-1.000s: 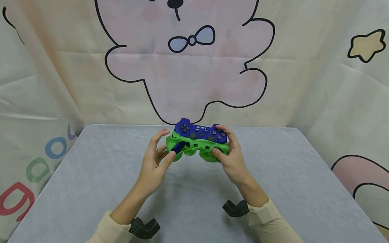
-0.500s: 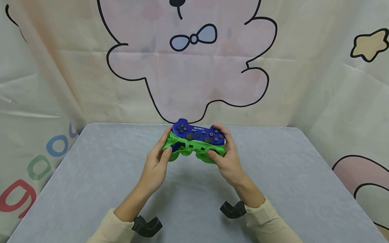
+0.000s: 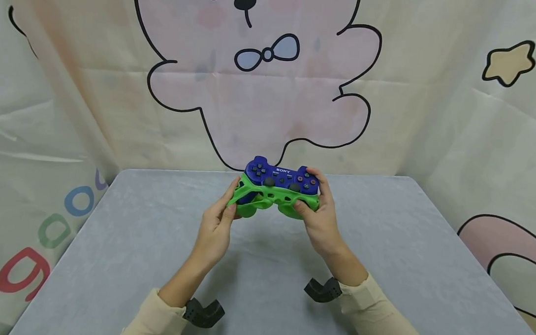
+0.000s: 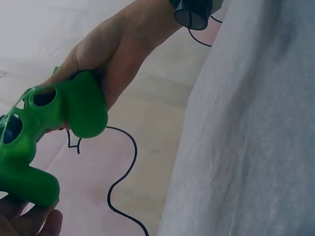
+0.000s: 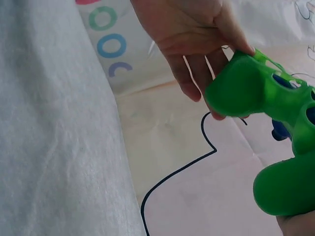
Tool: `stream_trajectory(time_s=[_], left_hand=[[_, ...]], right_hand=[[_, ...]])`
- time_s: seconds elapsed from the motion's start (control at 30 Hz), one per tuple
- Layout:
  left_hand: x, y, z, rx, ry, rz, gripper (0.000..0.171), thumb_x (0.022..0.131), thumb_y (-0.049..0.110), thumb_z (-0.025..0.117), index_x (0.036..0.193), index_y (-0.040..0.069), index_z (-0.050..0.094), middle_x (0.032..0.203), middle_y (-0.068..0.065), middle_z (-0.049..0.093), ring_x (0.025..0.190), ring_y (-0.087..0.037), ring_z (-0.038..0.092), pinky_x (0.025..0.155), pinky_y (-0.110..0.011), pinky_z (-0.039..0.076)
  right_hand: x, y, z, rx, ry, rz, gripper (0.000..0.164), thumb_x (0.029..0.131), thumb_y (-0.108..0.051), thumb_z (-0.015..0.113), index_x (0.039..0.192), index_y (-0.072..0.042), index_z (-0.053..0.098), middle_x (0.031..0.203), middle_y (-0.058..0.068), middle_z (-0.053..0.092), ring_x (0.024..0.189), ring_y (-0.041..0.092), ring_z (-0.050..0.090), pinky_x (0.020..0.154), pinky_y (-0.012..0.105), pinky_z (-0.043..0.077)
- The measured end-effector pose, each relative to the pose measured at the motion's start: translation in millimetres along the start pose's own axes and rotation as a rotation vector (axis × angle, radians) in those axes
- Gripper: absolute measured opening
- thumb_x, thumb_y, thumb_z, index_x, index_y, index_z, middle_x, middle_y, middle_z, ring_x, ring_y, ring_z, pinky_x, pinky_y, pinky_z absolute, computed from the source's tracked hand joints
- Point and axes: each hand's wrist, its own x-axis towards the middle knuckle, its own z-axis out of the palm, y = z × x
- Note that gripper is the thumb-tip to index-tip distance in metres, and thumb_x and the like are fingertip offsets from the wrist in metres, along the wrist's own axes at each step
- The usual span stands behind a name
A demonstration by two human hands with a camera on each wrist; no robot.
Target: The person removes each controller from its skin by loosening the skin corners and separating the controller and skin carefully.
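A blue Sony game controller point(image 3: 286, 178) is held up above the table between both hands, with a green rubbery cover point(image 3: 248, 210) over its lower part and grips. My left hand point(image 3: 213, 234) pinches the left edge of the cover between thumb and fingers and stretches it outward; blue shows through the opening there. My right hand point(image 3: 323, 225) grips the controller's right side, thumb on the cover and index finger at the top shoulder. The right wrist view shows the cover's left lobe point(image 5: 236, 88) against the left fingers point(image 5: 187, 81); the controller's back is largely hidden.
A table with a grey cloth point(image 3: 386, 242) spreads beneath the hands. Behind it hangs a printed curtain point(image 3: 266, 113) with a cartoon animal. Black wrist devices point(image 3: 204, 313) sit on both forearms.
The left fingers, earlier spread at the cover's left end, now close on its edge and pull it outward. The controller first shifted slightly left, then up and right.
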Motion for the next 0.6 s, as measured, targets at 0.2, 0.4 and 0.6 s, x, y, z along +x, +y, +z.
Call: stream_trajectory(time_s=[0.2,0.4,0.6], left_hand=[[-0.6,-2.3,-0.2,-0.036,-0.046,0.007,0.061,0.105,0.018,0.055,0.160,0.022,0.030,0.147,-0.015,0.057,0.127,-0.030,0.062,0.096,-0.023,0.053],[-1.1,-1.7,-5.4,-0.022,-0.104,0.037,0.069,0.102,0.025,0.063,0.159,0.024,0.025,0.125,-0.018,0.069,0.105,-0.019,0.069,0.087,-0.030,0.053],[-0.5,1.5,-7.4,0.049,-0.126,0.065,0.080,0.096,0.016,0.069,0.162,0.024,0.025,0.134,-0.017,0.061,0.101,-0.019,0.067,0.088,-0.027,0.055]], right_hand=[[-2,-1,-4,0.068,-0.034,0.077,0.063,0.099,0.007,0.053,0.151,-0.020,0.030,0.131,0.003,0.052,0.102,0.009,0.063,0.081,0.020,0.057],[-4,-3,-10,0.114,-0.150,0.167,0.080,0.097,-0.002,0.065,0.159,-0.023,0.019,0.133,-0.002,0.051,0.094,0.006,0.062,0.077,0.019,0.056],[1,-4,-12,0.106,-0.197,0.210,0.089,0.089,0.014,0.058,0.160,-0.025,0.021,0.129,-0.001,0.054,0.094,0.006,0.059,0.074,0.018,0.054]])
